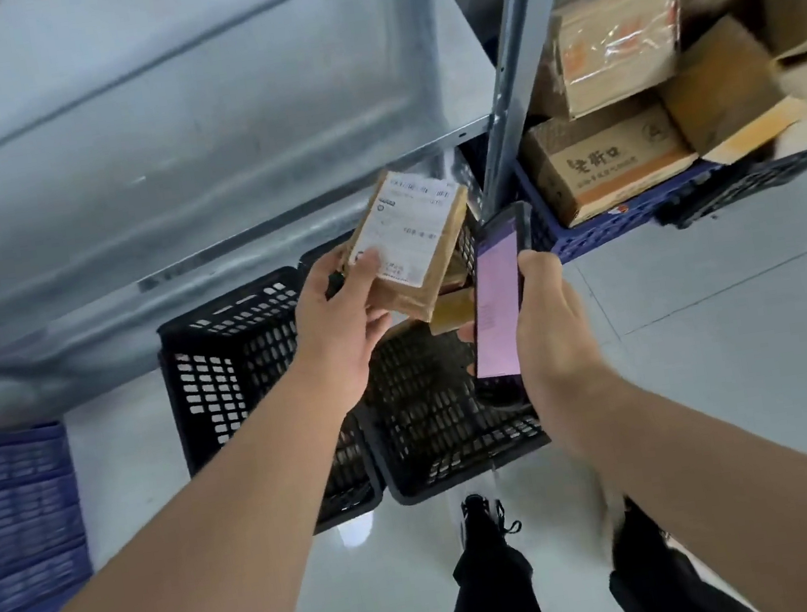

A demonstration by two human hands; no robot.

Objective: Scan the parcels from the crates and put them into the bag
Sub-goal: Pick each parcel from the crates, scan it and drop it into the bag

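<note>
Parcel (410,242): brown, flat, white printed label facing up.
Pinched in left hand (340,314) above black crates (222,362); phone (499,302) gripped upright in right hand (554,326).

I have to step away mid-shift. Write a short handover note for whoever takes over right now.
Left hand holds a brown parcel, label up. Right hand holds the scanner, screen lit, beside the parcel. Two black crates stand below; one more parcel shows in them. More boxes fill a blue crate at right. No bag in view. Left: finish this scan, bag it, carry on with the rest.
</note>
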